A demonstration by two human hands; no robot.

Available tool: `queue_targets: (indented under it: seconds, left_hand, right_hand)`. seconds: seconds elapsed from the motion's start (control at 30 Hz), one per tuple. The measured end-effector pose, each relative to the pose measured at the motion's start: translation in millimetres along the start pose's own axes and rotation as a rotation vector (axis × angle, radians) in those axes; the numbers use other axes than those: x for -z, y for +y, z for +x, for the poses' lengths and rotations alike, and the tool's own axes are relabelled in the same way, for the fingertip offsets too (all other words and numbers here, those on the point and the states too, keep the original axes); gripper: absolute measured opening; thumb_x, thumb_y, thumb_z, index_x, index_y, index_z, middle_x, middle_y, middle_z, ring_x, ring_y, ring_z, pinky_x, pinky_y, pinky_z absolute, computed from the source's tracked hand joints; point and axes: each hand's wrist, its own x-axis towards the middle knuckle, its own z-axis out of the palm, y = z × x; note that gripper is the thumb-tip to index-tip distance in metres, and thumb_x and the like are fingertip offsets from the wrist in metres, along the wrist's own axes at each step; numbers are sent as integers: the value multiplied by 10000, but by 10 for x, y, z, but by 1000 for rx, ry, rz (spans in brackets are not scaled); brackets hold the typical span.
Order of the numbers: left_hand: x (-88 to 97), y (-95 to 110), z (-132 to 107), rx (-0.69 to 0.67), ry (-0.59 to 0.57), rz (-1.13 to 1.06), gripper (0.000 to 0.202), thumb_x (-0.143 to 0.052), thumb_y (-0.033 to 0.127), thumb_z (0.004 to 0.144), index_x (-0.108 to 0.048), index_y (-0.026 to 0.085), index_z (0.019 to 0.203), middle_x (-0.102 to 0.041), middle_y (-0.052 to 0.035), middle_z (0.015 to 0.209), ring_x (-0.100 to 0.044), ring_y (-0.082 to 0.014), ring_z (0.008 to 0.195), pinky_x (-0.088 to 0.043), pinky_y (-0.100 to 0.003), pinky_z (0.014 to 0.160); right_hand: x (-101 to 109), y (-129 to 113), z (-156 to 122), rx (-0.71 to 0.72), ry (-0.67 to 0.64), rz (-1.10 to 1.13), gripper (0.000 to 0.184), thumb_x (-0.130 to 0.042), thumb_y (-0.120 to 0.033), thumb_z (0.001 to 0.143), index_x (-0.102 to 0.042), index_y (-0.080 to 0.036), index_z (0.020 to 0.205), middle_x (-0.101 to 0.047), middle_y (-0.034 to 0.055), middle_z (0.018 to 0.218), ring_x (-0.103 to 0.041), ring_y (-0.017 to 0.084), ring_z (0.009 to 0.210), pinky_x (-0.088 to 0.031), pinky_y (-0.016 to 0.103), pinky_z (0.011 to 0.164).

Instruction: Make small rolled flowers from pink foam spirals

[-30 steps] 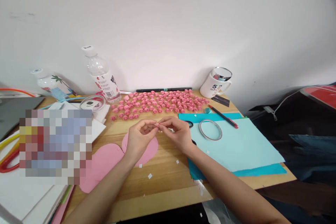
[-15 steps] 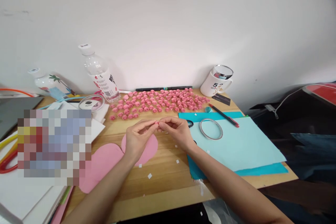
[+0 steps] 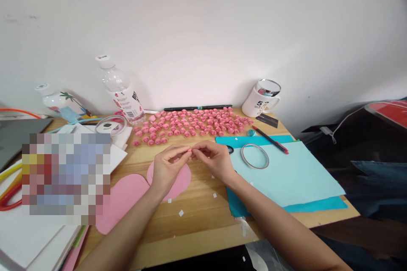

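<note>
My left hand (image 3: pixel 168 161) and my right hand (image 3: pixel 214 159) meet over the middle of the table. Between their fingertips they pinch a small pink paper roll (image 3: pixel 190 150), mostly covered by the fingers. Just beyond lie many small pink paper rosettes (image 3: pixel 187 123) spread along the wall. Under my left hand and forearm are pink paper pieces with rounded edges (image 3: pixel 127 194). Dark scissor handles (image 3: pixel 230 149) peek out behind my right hand, largely hidden.
On the right, light blue paper (image 3: pixel 286 173) carries a tape roll (image 3: pixel 254 156) and a red-black pen (image 3: pixel 270 139). A white mug (image 3: pixel 258 100) stands behind. At the left are a plastic bottle (image 3: pixel 122 89) and stacked papers (image 3: pixel 38 237). White scraps (image 3: pixel 181 213) dot the wooden table.
The fingers have shifted only very slightly around the pink paper roll. The camera view has moved a little; everything else stays in place.
</note>
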Motion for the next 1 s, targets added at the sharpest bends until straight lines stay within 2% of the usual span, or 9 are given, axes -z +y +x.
queue_targets:
  seconds: [0.2, 0.37, 0.5, 0.7, 1.0]
  left_hand:
    - [-7, -1, 2, 38, 2, -6, 101, -679, 243, 656, -720, 196, 737, -711, -23, 767, -644, -169, 704, -526, -262, 649]
    - [-3, -39, 5, 63, 5, -14, 110, -685, 247, 657, -712, 190, 748, -710, -21, 770, -644, -164, 709, -523, -261, 672]
    - [-5, -41, 6, 80, -4, -32, 101, -688, 242, 654, -705, 184, 735, -707, -18, 759, -643, -161, 705, -522, -252, 662]
    - [-18, -12, 1, 35, -23, -17, 84, -669, 238, 669, -693, 179, 724, -693, -26, 758, -635, -157, 705, -527, -253, 665]
    - [-68, -26, -30, 39, -12, 19, 103, -650, 232, 673, -679, 171, 752, -676, -31, 765, -628, -147, 698, -526, -254, 671]
  right_hand:
    - [0, -4, -22, 106, 22, -190, 118, -529, -185, 789, -646, -174, 788, -658, 31, 691, -623, 125, 612, -521, 231, 565]
    - [-24, 5, -43, 188, 46, -297, 130, -513, -181, 792, -642, -174, 781, -659, 22, 663, -608, 110, 592, -510, 210, 550]
    - [-40, 30, -59, 159, 65, -278, 121, -517, -196, 790, -635, -170, 784, -665, 30, 681, -622, 118, 603, -524, 218, 562]
    - [-42, 62, -72, 93, 83, -272, 104, -536, -213, 770, -629, -167, 755, -663, 35, 683, -621, 127, 593, -527, 231, 569]
    - [-84, 56, -95, 39, 136, -323, 93, -552, -209, 725, -559, -167, 642, -617, 8, 578, -578, 113, 516, -485, 212, 501]
